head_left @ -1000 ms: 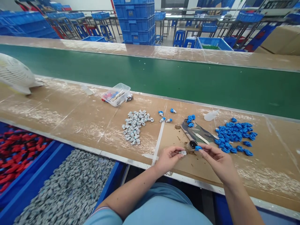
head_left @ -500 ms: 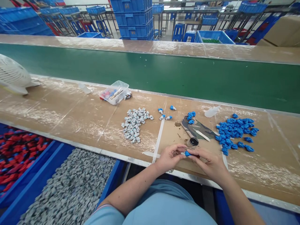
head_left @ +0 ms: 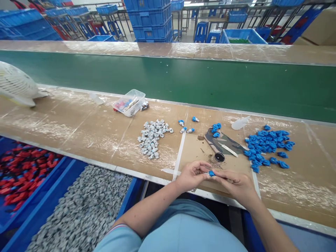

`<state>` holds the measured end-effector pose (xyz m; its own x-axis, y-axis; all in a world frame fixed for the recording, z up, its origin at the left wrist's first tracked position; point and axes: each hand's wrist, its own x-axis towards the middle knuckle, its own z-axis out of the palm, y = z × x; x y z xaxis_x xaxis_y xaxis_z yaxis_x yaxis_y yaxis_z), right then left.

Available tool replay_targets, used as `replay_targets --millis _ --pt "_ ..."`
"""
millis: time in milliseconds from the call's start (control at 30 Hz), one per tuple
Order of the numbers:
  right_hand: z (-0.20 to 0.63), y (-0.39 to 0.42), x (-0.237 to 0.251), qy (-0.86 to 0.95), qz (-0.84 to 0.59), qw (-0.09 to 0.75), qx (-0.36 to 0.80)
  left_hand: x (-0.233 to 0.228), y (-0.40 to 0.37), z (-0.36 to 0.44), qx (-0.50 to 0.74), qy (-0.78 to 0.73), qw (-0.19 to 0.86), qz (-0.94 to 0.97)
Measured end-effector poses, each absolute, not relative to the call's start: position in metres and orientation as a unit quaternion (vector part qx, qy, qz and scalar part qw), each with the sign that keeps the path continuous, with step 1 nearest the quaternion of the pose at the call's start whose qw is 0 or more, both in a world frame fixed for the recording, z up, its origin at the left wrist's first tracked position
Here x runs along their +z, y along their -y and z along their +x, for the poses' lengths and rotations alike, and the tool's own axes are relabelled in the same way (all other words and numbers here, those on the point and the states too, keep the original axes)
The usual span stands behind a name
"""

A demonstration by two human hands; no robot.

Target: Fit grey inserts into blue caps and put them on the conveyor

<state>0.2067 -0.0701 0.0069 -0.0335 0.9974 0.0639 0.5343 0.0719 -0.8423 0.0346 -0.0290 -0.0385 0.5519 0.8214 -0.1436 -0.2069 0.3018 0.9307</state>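
Between my fingertips, close to the table's front edge, is a small blue plastic piece (head_left: 211, 173). My left hand (head_left: 193, 175) pinches it from one side and my right hand (head_left: 233, 182) from the other; most of it is hidden by fingers. Just beyond stands a small cup of black liquid (head_left: 219, 157). Behind the cup a camouflage cloth (head_left: 225, 142) carries a white pen-like tool (head_left: 228, 149) and several blue pieces (head_left: 216, 129). A pile of blue pieces (head_left: 267, 145) lies to the right, a pile of grey pieces (head_left: 152, 138) to the left. Several joined blue-and-white pieces (head_left: 183, 130) lie between.
A clear plastic box (head_left: 130, 103), a squeeze bottle (head_left: 240, 123) and a white fan (head_left: 17, 84) stand along the green conveyor belt (head_left: 183, 82). Below the table at left are bins of grey parts (head_left: 84, 210) and red parts (head_left: 23, 178). Blue crates (head_left: 149, 21) are stacked beyond.
The view has shifted slightly. Both hands stay together at the same spot, and the blue piece between them appears slightly turned.
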Motion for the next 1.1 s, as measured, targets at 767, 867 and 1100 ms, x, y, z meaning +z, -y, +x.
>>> replay_targets --millis 767,867,1100 --pt "0.196 0.085 -0.011 0.305 -0.609 0.455 0.573 -0.031 0.032 0.026 0.225 -0.275 0.302 0.885" --pt "0.193 0.086 -0.008 0.273 -0.611 0.456 0.586 -0.030 0.034 0.028 0.202 -0.278 0.228 0.911" --pt "0.185 0.088 0.000 0.240 -0.620 0.442 0.602 -0.030 0.039 0.026 0.203 -0.258 0.175 0.928"
